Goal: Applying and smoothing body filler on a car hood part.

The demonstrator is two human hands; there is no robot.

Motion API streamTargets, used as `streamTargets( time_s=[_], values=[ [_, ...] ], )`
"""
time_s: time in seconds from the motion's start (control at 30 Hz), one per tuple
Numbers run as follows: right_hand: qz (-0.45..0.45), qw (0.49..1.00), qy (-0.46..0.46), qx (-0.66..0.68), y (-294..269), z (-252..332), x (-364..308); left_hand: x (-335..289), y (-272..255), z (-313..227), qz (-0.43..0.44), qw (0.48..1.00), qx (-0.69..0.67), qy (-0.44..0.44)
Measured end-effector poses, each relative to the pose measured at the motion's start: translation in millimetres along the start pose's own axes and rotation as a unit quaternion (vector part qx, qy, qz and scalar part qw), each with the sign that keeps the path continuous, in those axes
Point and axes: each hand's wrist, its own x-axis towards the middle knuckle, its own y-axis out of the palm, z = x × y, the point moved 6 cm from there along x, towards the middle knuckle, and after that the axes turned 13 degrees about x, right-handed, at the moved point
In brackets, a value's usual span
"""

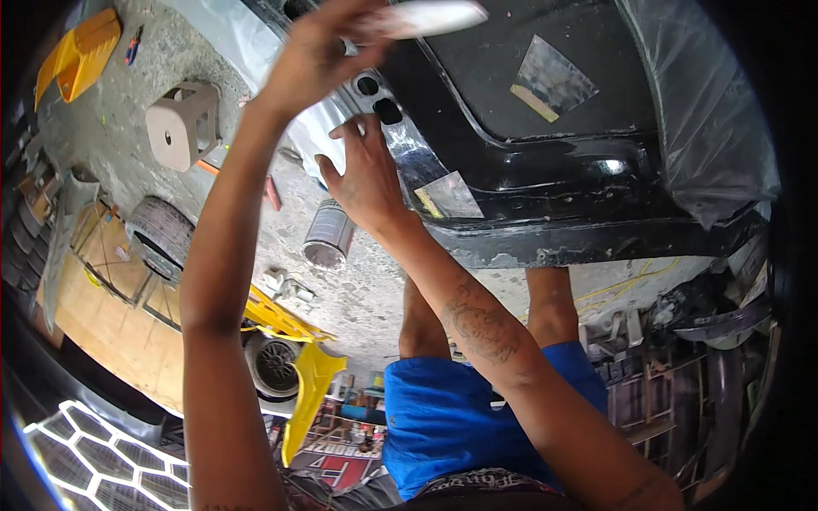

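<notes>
A blurred, long whitish object (434, 19) is in my left hand (319, 55), above the far edge of a black car body panel (545, 183). Its kind is smeared by motion. My right hand (366, 175) rests at the panel's left edge, fingers spread and holding nothing, just below two dark oval holes. To the right of that hand, a thin grey rectangular sheet (456, 194) with a yellowish edge lies on the panel. A second such sheet (562, 78) lies further up. Below my right hand, an open tin (330, 232) stands on the floor.
Clear plastic sheeting (707, 128) drapes over the panel's right side. On the concrete floor at left are a beige stool (181, 126), a tyre (159, 234), pliers (134, 45) and a yellow plastic part (78, 55). Yellow pieces (311, 396) and a wheel (274, 362) lie nearer.
</notes>
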Motion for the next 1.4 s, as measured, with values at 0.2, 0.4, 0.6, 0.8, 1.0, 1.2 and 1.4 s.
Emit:
streamTargets(
  time_s=[0.2,0.4,0.6,0.8,1.0,1.2,1.4],
  values=[
    [0.064,0.977,0.202,0.008,29,-11,22,-95,-94,34,-0.147,0.978,0.074,-0.128],
    [-0.011,0.973,0.203,0.111,26,-10,-14,-144,-81,39,-0.072,0.972,0.072,-0.211],
    [-0.059,0.987,0.138,0.065,-2,-25,-38,-104,-58,33,-0.022,0.981,0.087,-0.173],
    [-0.067,0.978,0.179,0.08,10,-4,-16,-114,-52,27,-0.03,0.982,0.058,-0.179],
    [0.016,0.982,0.171,0.077,23,0,-1,-129,-53,38,-0.064,0.971,-0.01,-0.231],
    [-0.014,0.985,0.159,0.067,31,-2,21,-137,-56,37,-0.069,0.969,-0.015,-0.236],
    [-0.001,0.967,0.254,0.014,35,-11,55,-147,-59,33,-0.076,0.965,-0.016,-0.251]
  ],
)
